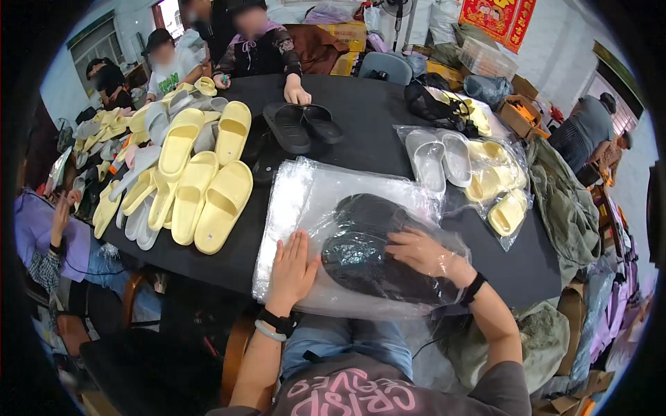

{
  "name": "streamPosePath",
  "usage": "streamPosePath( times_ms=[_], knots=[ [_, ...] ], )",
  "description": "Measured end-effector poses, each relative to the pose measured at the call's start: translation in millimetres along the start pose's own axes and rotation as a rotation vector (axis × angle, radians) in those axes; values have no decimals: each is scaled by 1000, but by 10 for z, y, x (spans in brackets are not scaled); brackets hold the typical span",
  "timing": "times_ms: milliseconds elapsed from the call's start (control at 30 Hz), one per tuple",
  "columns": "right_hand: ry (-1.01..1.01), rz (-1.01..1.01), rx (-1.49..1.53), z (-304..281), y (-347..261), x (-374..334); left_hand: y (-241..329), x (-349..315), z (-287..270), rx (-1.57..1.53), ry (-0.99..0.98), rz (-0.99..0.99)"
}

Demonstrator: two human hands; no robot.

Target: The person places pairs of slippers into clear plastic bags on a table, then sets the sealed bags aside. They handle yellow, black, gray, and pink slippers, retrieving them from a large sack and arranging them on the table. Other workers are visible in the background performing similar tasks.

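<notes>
A pair of black slippers [374,243] lies inside a clear plastic bag [316,208], on top of a stack of similar flat bags [274,229]. My left hand [294,270] rests flat on the bags, left of the slippers, fingers stretched out. Reaching in from the right, my right hand [420,254] has its fingers bent over the nearer slipper. Its wrist is by the bag's right edge, and clear film lies around it. Whether the whole hand is inside the bag is hard to make out.
Yellow slippers [186,194] and grey ones are heaped on the left of the black table [374,104]. Bagged grey slippers [437,159] and bagged yellow slippers [492,170] lie at right. Across the table, a person's hand [297,90] touches black slippers [295,128].
</notes>
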State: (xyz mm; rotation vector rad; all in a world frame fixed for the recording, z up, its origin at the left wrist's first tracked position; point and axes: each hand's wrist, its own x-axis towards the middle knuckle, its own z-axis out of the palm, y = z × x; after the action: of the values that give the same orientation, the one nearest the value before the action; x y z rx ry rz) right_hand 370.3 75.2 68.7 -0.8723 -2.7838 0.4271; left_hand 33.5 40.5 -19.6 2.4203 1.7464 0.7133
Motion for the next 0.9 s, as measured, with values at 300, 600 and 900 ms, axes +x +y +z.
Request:
streamPosePath(
  times_ms=[300, 600, 900],
  knots=[
    [229, 279, 183, -89, 54, -1541, 190, 85, -79, 110, -71, -60],
    [526, 702, -464, -355, -814, -1966, 191, 11, -105, 362, -54, -163],
    [730, 411, -446, -816, -1319, -1161, 169, -104, -13, 263, 18, 14]
  ],
)
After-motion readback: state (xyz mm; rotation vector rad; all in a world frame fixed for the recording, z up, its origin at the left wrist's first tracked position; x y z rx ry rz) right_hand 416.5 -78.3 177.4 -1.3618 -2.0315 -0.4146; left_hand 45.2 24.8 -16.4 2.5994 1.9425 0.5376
